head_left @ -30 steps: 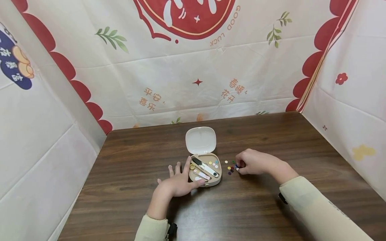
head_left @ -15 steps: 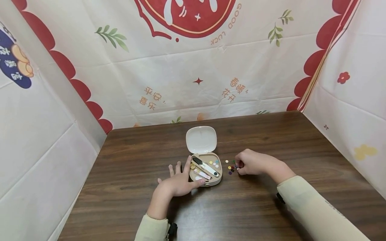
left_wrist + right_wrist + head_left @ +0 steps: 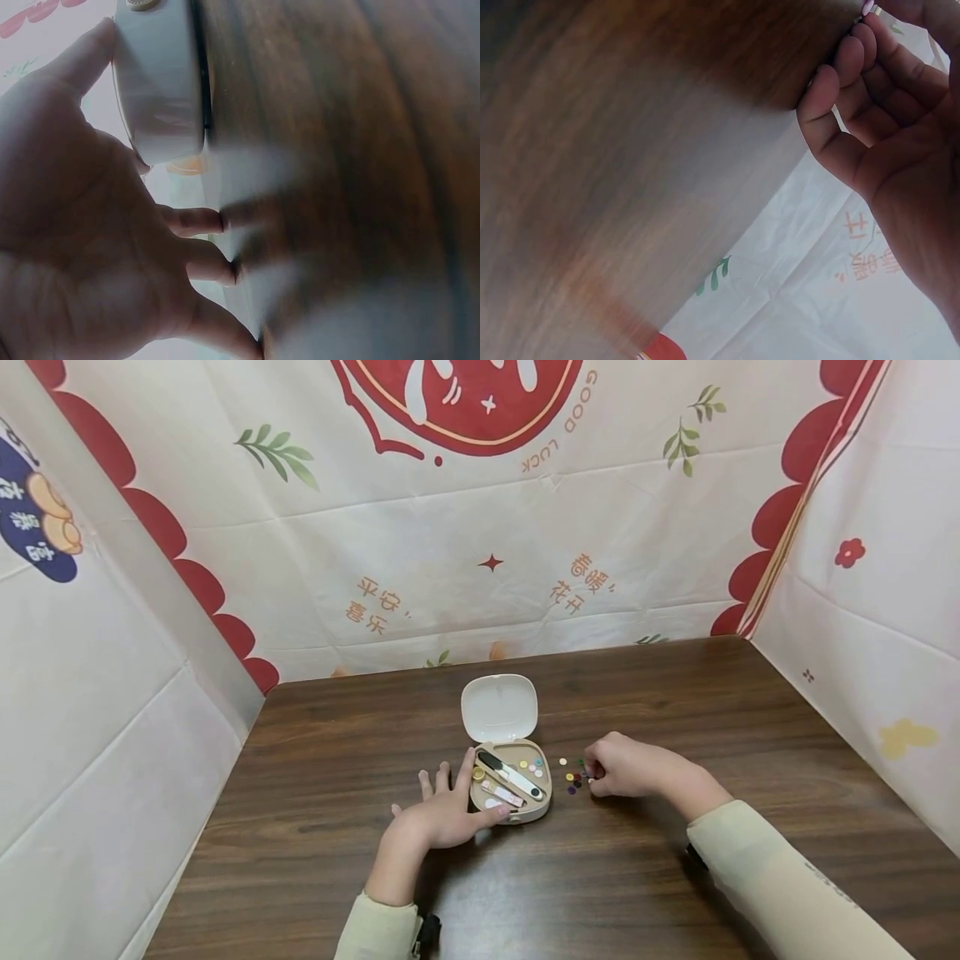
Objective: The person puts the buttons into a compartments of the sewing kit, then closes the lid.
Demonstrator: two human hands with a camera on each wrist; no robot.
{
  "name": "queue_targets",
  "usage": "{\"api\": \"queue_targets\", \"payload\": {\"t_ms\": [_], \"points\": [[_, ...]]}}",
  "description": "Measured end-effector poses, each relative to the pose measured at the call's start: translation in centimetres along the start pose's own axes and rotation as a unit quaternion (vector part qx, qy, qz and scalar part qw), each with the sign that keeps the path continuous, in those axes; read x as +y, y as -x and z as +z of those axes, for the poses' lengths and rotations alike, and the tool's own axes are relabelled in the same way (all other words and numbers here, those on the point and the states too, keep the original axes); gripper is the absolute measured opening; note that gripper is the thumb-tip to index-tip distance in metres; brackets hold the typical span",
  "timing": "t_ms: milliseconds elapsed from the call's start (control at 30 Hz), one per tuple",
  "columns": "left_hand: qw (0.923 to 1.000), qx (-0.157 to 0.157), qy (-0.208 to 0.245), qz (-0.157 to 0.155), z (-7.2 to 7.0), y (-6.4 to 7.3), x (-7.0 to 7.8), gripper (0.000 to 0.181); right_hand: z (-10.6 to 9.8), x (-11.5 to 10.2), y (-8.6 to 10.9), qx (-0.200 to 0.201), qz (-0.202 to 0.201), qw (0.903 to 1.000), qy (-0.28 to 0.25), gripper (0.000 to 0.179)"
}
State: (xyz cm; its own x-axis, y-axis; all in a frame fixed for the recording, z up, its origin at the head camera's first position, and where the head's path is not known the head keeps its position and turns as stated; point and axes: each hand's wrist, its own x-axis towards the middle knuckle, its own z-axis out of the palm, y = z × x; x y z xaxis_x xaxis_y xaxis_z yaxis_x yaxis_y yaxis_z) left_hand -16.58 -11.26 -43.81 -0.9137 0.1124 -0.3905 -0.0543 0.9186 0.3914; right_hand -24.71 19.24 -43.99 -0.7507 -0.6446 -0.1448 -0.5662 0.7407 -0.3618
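A beige sewing box [image 3: 534, 815] stands with its white lid [image 3: 500, 708] raised. Spread beside it, my left hand [image 3: 433, 820] rests its index finger on the left rim and its thumb on the front edge; the other fingertips touch the table in the left wrist view. Inside lie a long white tool with a black end [image 3: 510, 775], a pink patterned strip [image 3: 502, 794] and several small buttons [image 3: 523, 764]. To the right, my right hand [image 3: 633, 766] is down at loose coloured buttons [image 3: 570, 777], its thumb and index finger pinching a small pale button [image 3: 867, 7].
A cream button [image 3: 563, 762] lies slightly apart from the others. The brown wooden table [image 3: 360, 735] ends at a printed cloth backdrop [image 3: 420, 543], with more cloth [image 3: 885, 610] down the right side and along the left.
Both hands stay nearly in place. The right forearm shifts very slightly left, while its fingertips stay among the buttons.
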Motion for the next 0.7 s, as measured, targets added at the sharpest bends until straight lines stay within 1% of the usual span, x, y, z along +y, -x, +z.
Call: {"api": "queue_targets", "payload": {"t_ms": [267, 500, 700], "points": [[1.0000, -0.002, 0.000, 0.003, 0.09, -0.08, -0.17, 0.104, -0.02, -0.06, -0.22, -0.002, 0.011, 0.9999, -0.004, 0.016], [1.0000, -0.004, 0.000, 0.001, 0.02, -0.10, -0.14, 0.104, -0.18, -0.28, -0.43, -0.014, 0.034, 0.9993, -0.006, 0.017], [1.0000, -0.005, -0.003, 0.001, -0.11, -0.12, -0.07, 0.104, -0.16, -0.46, -0.46, -0.010, 0.032, 0.9994, -0.001, 0.018]]}}
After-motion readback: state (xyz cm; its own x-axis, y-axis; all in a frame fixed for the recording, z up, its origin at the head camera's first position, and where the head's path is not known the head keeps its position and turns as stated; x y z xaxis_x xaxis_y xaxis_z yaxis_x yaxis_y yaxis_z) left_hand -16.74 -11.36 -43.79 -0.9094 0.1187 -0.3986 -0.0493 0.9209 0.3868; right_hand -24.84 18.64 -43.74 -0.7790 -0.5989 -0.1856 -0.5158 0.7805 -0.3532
